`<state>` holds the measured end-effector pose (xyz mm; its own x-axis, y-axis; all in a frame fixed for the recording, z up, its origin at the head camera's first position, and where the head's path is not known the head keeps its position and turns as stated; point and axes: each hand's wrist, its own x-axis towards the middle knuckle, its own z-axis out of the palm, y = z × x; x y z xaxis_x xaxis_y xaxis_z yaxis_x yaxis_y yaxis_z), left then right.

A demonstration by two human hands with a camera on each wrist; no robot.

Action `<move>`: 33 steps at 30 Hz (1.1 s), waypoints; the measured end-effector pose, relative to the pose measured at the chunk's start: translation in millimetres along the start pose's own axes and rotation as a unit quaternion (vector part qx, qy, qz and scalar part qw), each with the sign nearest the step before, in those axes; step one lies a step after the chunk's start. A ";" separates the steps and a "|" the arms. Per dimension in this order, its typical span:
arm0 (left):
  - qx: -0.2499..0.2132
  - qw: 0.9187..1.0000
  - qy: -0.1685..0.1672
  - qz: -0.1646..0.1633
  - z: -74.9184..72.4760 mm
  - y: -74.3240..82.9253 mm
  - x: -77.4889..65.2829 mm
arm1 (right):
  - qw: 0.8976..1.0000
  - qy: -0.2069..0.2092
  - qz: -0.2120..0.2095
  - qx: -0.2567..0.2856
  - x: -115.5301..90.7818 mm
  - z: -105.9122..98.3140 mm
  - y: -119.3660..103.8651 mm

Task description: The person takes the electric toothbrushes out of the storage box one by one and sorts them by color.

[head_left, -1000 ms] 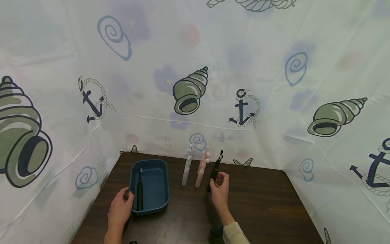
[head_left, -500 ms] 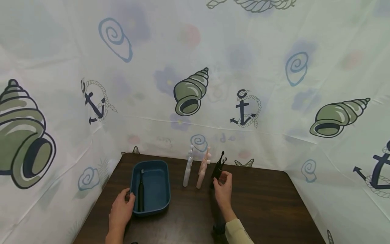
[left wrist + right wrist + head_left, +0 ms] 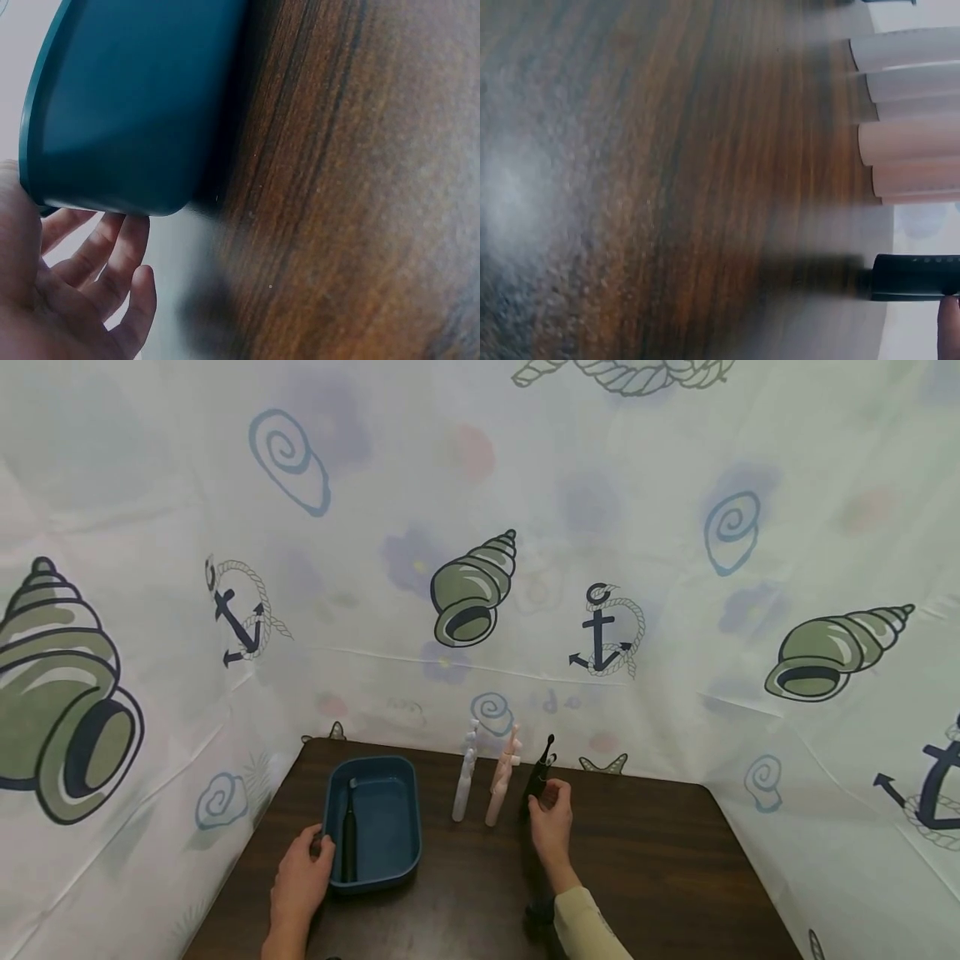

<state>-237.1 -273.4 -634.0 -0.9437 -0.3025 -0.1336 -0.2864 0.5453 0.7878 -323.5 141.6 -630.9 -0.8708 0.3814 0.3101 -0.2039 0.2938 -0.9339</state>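
In the head view, my left hand (image 3: 300, 870) grips the near left side of a blue tray (image 3: 390, 881). The left wrist view shows fingers (image 3: 124, 255) against the tray's outer wall (image 3: 135, 150). Inside the tray lies a black electric toothbrush (image 3: 349, 835). My right hand (image 3: 552, 827) pinches another black electric toothbrush (image 3: 538, 777), head up and leaning right. Behind it shows the head of a further black toothbrush (image 3: 551, 760), its handle mostly hidden. In the right wrist view, the bottom end of a black handle (image 3: 907, 277) appears with one fingertip (image 3: 949, 330) touching it.
Left of my right hand stand white toothbrushes (image 3: 463, 789) and pink toothbrushes (image 3: 498, 789), upright on the dark wooden table (image 3: 645, 860). A printed curtain (image 3: 675, 527) surrounds the table's back and sides. A dark object (image 3: 540, 912) shows by the right wrist.
The toothbrush in my right hand has shifted slightly right, and a second black head now shows beside its own. My left hand stays on the tray. The head view has drifted slightly.
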 end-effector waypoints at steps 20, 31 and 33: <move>-0.010 1.000 0.008 0.001 1.8 -1.0 0.7 | 1.000 -0.010 0.007 -0.006 10.5 -2.4 -1.5; -0.014 1.000 0.018 0.006 2.9 -3.8 0.6 | 1.000 -0.004 -0.009 -0.027 9.5 0.1 1.4; -0.013 1.000 0.019 0.006 3.0 -4.0 0.6 | 0.999 -0.001 -0.010 -0.033 9.3 0.4 1.2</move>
<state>-237.0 -273.4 -639.0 -0.9402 -0.3253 -0.1008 -0.2692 0.5285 0.8051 -332.1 145.1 -629.2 -0.8679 0.3723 0.3289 -0.1919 0.3595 -0.9132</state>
